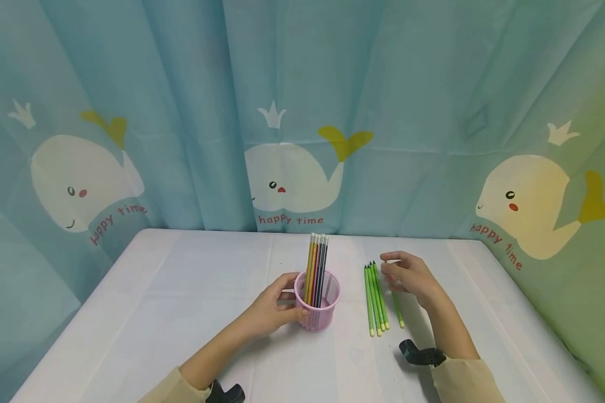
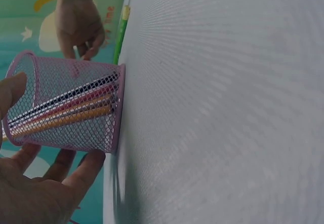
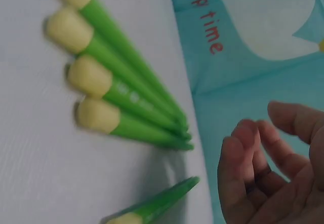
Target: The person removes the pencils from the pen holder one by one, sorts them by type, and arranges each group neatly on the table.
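Observation:
My left hand (image 1: 272,310) holds a pink mesh pencil cup (image 2: 61,67), thumb at its rim and fingers along its side. Yellow, red and dark striped pencils (image 1: 316,271) stand in the cup, leaning to one side, white ends up. To the right, several green pencils (image 1: 375,296) with pale yellow ends lie side by side on the table, dark points away from me. One more green pencil (image 1: 398,310) lies slightly apart, its far part hidden under my right hand (image 1: 405,274). In the right wrist view, that hand's fingers (image 3: 233,168) are bent loosely with nothing between them.
A white-covered table (image 1: 196,291) carries the cup and pencils. Behind it hangs a blue-green curtain (image 1: 408,84) printed with white whales. Dark wrist straps (image 1: 423,354) show at both sleeves.

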Tool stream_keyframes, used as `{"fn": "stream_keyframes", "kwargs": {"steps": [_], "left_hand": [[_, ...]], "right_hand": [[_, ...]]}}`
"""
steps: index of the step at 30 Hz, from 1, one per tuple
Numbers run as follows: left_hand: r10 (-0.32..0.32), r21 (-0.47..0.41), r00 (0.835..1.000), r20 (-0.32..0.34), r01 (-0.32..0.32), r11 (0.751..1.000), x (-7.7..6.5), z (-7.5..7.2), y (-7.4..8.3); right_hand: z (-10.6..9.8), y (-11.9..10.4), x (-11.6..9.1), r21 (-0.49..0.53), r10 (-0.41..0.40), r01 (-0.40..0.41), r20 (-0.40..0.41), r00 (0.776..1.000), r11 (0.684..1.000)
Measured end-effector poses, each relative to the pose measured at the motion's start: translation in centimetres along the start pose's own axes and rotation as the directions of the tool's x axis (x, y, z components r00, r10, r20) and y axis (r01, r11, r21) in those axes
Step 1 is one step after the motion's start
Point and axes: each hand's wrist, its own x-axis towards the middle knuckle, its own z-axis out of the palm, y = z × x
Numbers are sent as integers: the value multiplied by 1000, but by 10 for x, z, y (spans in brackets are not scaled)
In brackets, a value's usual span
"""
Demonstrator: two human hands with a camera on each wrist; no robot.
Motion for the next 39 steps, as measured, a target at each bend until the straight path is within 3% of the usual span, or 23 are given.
{"fn": "stream_keyframes", "kwargs": {"steps": [5, 8, 12, 16, 24, 29, 33, 39], "left_hand": [[13, 4, 1000, 1, -13, 1000, 0, 0, 1], [16, 0, 1000, 3, -16, 1000, 1, 0, 1], [11, -3, 1000, 2, -11, 1000, 0, 0, 1], [10, -15, 1000, 2, -10, 1000, 1, 0, 1], [-1, -26, 1000, 28, 2, 1000, 2, -1, 2], [8, 9, 997, -73, -7, 1000, 4, -2, 5], [38, 5, 981, -192, -38, 999, 6, -5, 6], [49, 12, 964, -262, -48, 999, 11, -8, 7]], "right_hand": [[4, -10, -4, 43, -148, 144, 145, 978, 989], [10, -15, -7, 32, -247, 246, 228, 942, 969], [23, -23, -11, 44, -341, 348, 346, 874, 937], [37, -29, -15, 64, -356, 370, 459, 814, 927], [63, -24, -14, 150, -387, 367, 541, 747, 918], [71, -22, -14, 175, -400, 365, 535, 744, 914], [72, -22, -13, 189, -397, 352, 526, 752, 917], [74, -21, -13, 209, -389, 329, 528, 755, 921]]}}
